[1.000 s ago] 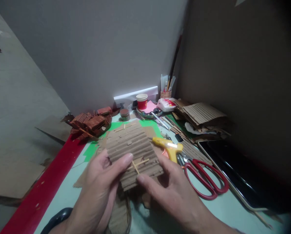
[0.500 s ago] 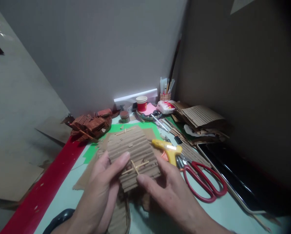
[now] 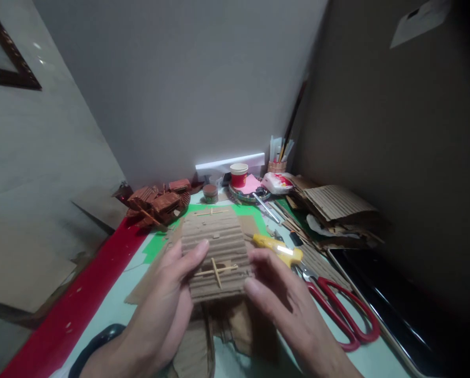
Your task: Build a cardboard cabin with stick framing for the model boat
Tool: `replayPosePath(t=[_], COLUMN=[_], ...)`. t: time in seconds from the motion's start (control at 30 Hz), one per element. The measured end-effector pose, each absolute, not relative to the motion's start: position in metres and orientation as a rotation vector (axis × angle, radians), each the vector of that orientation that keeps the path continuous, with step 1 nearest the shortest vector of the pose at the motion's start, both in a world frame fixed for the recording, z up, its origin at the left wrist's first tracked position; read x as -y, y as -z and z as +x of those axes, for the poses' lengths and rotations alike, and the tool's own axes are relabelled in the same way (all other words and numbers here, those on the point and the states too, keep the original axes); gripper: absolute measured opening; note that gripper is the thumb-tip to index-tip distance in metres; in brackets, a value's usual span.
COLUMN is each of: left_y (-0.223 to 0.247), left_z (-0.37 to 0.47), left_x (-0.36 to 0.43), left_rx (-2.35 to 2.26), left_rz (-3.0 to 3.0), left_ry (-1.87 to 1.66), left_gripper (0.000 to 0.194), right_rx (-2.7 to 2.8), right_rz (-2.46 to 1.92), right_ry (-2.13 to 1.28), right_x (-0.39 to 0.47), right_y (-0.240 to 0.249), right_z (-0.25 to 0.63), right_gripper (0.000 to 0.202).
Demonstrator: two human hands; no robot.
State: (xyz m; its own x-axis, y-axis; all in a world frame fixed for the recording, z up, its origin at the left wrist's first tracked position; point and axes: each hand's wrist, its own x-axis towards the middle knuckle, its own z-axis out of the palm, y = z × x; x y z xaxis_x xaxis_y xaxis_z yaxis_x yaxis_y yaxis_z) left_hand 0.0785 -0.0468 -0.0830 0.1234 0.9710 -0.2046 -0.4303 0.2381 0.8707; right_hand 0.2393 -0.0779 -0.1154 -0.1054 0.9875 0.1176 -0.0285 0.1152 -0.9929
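Note:
A corrugated cardboard piece (image 3: 219, 239) is held up in front of me, ridges running across it. Near its lower edge a small cross of thin wooden sticks (image 3: 216, 272) lies on the ridges, and a similar stick cross (image 3: 211, 212) sits at its far edge. My left hand (image 3: 167, 294) is closed on the left side, thumb on top and the other fingers partly hidden. Beside the right edge is my right hand (image 3: 285, 299), thumb and fingers apart; whether the fingertips touch the edge is unclear. More cardboard (image 3: 195, 341) lies beneath.
A yellow glue gun (image 3: 280, 248) and red-handled scissors (image 3: 345, 310) lie at the right, beside a black flat-screened device (image 3: 392, 304). Reddish-brown cardboard models (image 3: 159, 205) stand at left. Behind are a red cup (image 3: 239, 176), a brush holder (image 3: 277, 166) and stacked cardboard (image 3: 337, 202).
My right thumb has moved off the cardboard's face toward its right edge, and that hand has loosened. The cardboard has turned straighter in my left hand. The camera view has shifted.

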Motion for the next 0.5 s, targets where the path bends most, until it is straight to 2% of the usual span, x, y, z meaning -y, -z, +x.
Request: replayPosePath(t=[0.17, 0.33, 0.47, 0.5], left_y=[0.083, 0.084, 0.084, 0.084], left_z=[0.078, 0.082, 0.080, 0.080], left_x=[0.048, 0.052, 0.052, 0.052], left_rx=[-0.887, -0.878, -0.888, -0.883], left_rz=[0.726, 0.702, 0.676, 0.667], left_ry=[-1.112, -1.031, -1.005, -1.001], left_gripper=[0.033, 0.033, 0.030, 0.029], right_rx=[1.223, 1.260, 1.415, 1.521], right_rz=[-1.103, -1.100, -1.121, -1.084], right_ry=[-1.134, -1.057, -0.528, -0.369], right_x=[0.075, 0.070, 0.071, 0.072], right_y=[0.114, 0.116, 0.118, 0.119], right_z=[0.247, 0.255, 0.258, 0.258], right_gripper=[0.027, 0.028, 0.013, 0.017])
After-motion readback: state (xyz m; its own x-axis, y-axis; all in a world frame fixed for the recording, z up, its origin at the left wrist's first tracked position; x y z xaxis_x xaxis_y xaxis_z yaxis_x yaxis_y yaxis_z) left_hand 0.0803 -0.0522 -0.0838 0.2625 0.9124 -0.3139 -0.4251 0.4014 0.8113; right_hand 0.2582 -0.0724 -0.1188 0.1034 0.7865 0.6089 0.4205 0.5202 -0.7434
